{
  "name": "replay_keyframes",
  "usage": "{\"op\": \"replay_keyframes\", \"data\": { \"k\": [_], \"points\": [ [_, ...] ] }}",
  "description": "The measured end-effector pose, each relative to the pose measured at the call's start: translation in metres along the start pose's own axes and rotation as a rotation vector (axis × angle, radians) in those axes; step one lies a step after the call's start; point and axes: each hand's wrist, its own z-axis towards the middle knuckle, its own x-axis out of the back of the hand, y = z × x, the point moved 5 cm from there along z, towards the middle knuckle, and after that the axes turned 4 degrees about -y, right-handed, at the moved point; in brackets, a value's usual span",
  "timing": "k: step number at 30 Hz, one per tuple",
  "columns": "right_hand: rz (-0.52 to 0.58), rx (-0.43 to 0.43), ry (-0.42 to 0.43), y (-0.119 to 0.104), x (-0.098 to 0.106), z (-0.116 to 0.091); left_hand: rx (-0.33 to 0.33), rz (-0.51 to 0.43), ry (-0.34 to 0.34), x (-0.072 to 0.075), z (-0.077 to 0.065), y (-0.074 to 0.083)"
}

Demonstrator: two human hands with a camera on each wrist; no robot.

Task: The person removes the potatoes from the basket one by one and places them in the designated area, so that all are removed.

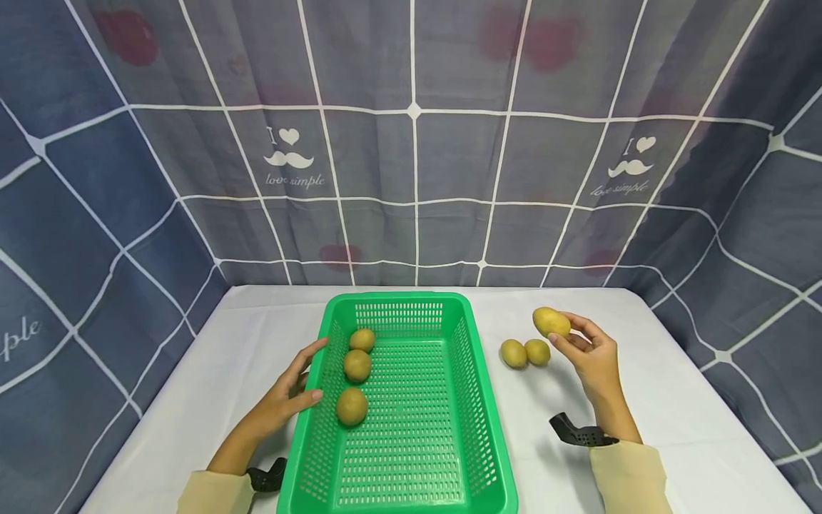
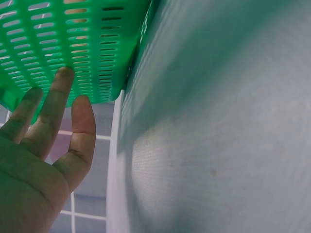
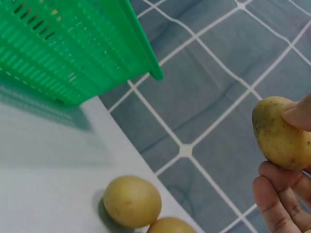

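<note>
A yellow potato (image 1: 551,322) is pinched between the thumb and fingers of my right hand (image 1: 592,355), held up above the table; the right wrist view shows the same potato (image 3: 278,133) with a dark patch. Two more potatoes, one left (image 1: 513,353) and one right (image 1: 537,352), lie side by side on the cloth just left of that hand. My left hand (image 1: 282,400) is at the left side of a green plastic basket (image 1: 493,435), its spread fingers against the slotted outer wall (image 2: 77,48). Inside, three brownish round potatoes (image 1: 357,365) sit in a row along the left wall.
The basket stands on a white cloth-covered table (image 1: 552,464). A dark checked curtain (image 1: 449,157) with white lines hangs behind it and along both sides. Each wrist carries a black strap mount (image 1: 581,432).
</note>
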Motion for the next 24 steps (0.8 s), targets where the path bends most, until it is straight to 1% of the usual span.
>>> {"op": "replay_keyframes", "data": {
  "k": [4, 8, 16, 20, 24],
  "points": [
    [-0.018, -0.048, 0.045, 0.009, 0.007, 0.002, -0.007, 0.007, 0.001, 0.0, -0.002, 0.001],
    [-0.008, -0.094, 0.091, 0.017, 0.013, 0.002, -0.012, 0.007, 0.001, 0.001, -0.004, 0.002],
    [-0.01, -0.154, 0.176, 0.031, 0.028, 0.003, 0.008, -0.002, 0.0, 0.001, -0.002, 0.004],
    [-0.044, -0.216, 0.215, 0.038, 0.036, 0.001, 0.009, 0.005, -0.001, 0.001, -0.002, 0.003],
    [-0.113, -0.287, 0.268, 0.043, 0.043, 0.0, 0.018, 0.007, 0.0, 0.001, 0.0, 0.003]
  ]
}}
